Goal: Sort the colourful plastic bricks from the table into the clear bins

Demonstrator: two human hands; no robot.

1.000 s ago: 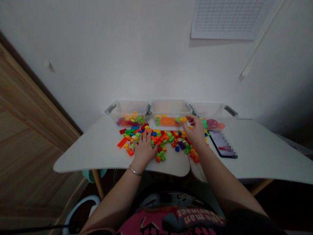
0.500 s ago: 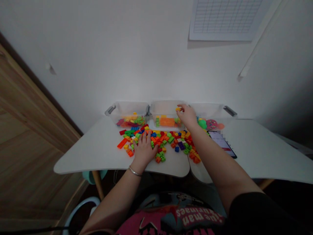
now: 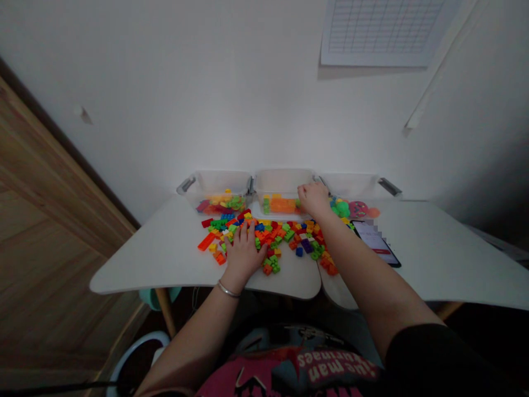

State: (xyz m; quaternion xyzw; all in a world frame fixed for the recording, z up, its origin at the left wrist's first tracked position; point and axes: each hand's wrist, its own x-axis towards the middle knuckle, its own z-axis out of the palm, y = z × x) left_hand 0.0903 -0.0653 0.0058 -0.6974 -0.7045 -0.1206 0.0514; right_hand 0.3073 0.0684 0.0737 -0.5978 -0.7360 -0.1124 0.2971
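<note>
My left hand (image 3: 242, 249) lies with its fingers spread over a heap of mixed plastic toy bricks (image 3: 273, 236). No single brick shows gripped under that palm. At the right side of the clear middle bin (image 3: 285, 176), my right hand (image 3: 314, 199) is curled over the front rim, its fingers bent down and inward. Its fingertips are hidden, and whatever they hold is out of sight. Inside that bin, orange, green and yellow bricks (image 3: 283, 205) show through the clear wall.
A left clear bin (image 3: 223, 179) contains loose coloured pieces. The right clear bin (image 3: 351, 181) contains green, pink and orange toys. A phone (image 3: 376, 242) lies right of the heap on the white table (image 3: 433, 259). One blue brick (image 3: 298, 252) sits near the table seam.
My right hand has dropped slightly toward the middle bin and its fingers have curled downward. The yellow brick seen in its fingertips is now hidden from view. My left hand stays put.
</note>
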